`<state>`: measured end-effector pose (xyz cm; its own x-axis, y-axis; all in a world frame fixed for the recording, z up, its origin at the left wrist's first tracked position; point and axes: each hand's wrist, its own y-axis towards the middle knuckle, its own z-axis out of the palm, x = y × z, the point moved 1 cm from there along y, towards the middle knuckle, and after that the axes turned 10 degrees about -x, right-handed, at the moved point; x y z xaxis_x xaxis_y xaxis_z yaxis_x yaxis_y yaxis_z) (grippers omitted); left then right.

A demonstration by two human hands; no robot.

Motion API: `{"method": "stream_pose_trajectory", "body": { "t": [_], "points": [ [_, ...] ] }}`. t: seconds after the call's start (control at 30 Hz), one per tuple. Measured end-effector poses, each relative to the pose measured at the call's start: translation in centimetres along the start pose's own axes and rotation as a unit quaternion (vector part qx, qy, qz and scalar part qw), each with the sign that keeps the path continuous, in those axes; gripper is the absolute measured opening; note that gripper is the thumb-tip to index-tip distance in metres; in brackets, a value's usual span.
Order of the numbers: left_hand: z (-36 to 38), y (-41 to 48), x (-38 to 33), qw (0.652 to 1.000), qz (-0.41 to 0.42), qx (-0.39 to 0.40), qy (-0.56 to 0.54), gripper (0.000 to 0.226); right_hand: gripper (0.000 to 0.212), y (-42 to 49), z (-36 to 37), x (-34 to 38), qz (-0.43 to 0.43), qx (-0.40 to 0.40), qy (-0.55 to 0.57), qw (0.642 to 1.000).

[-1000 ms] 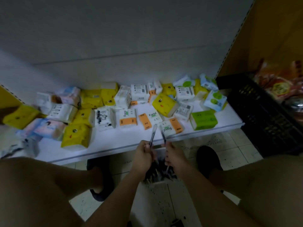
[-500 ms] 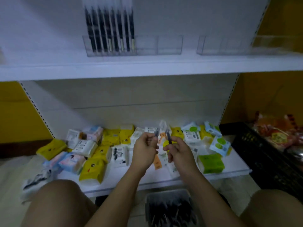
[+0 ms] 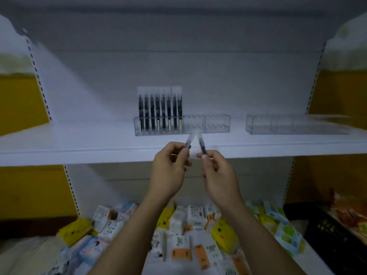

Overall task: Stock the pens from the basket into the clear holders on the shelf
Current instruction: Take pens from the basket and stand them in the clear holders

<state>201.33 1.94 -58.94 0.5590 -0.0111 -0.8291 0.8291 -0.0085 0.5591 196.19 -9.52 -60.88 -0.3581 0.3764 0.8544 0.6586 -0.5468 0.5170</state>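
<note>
Head view: both hands are up in front of the upper shelf [image 3: 79, 144] edge, close together but not touching. Left hand [image 3: 168, 171] pinches left pen [image 3: 188, 141] low on the barrel between thumb and curled fingers, and the pen tilts up and right. Right hand [image 3: 218, 175] pinches right pen [image 3: 202, 145] at its lower end with thumb and forefinger, other fingers curled, and the pen tilts up and left. The two pen tops converge just below the front wall of the left holder [image 3: 217, 124]. It's blurred there, so can't tell if they touch. Both pens are in clear sleeves with a dark barrel showing. Left holder sits mid-shelf. Its left part carries a row of stocked pens [image 3: 160, 112], upright and side by side, sleeves sticking out above the rim. Open slots are visible in its right part. Right holder [image 3: 297, 127] is on the same shelf, well apart to the right, clear and divided. Lower shelf [image 3: 314, 259] under the arms has scattered tissue packs [image 3: 222, 232] in yellow, white, green and blue, some with orange labels. Black crate [image 3: 337, 247] is at far right beside the lower shelf, with red-orange packets [image 3: 349, 213] in it. Yellow wall [image 3: 23, 100] shows either side of the white back panel [image 3: 178, 66].
</note>
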Motion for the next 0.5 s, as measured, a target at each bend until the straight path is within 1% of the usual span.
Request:
{"method": "stream_pose_trajectory", "body": {
  "t": [0.07,0.1,0.2,0.27,0.37,0.43,0.47,0.5],
  "points": [
    [0.0,1.7,-1.3,0.999,-0.021,-0.001,-0.032,0.008,0.02,1.4,0.5,1.4,0.009,0.028,0.042,0.999],
    [-0.1,2.4,-1.8,0.999,-0.025,0.01,-0.04,0.012,0.02,2.0,0.6,2.1,-0.001,0.042,0.041,0.998],
    [-0.2,4.8,-3.3,0.998,0.025,0.054,0.003,0.028,0.02,4.1,0.8,3.5,-0.078,0.052,-0.041,0.995],
    [-0.2,6.5,-4.1,0.995,0.054,0.069,0.041,0.028,0.024,5.7,0.8,4.2,-0.107,0.047,-0.082,0.99],
    [0.0,9.1,-5.5,0.992,0.071,0.087,0.061,0.033,0.02,8.4,0.8,5.5,-0.108,0.062,-0.089,0.988],
    [0.2,10.7,-6.6,0.99,0.089,0.089,0.068,0.05,0.014,10.6,0.8,6.1,-0.103,0.057,-0.079,0.99],
    [0.3,11.5,-7.1,0.989,0.098,0.087,0.071,0.057,0.007,11.7,0.8,6.2,-0.098,0.044,-0.076,0.991],
    [0.5,12.4,-7.5,0.988,0.104,0.085,0.076,0.061,0.012,12.7,0.8,6.4,-0.092,0.025,-0.077,0.992]
  ]
}}
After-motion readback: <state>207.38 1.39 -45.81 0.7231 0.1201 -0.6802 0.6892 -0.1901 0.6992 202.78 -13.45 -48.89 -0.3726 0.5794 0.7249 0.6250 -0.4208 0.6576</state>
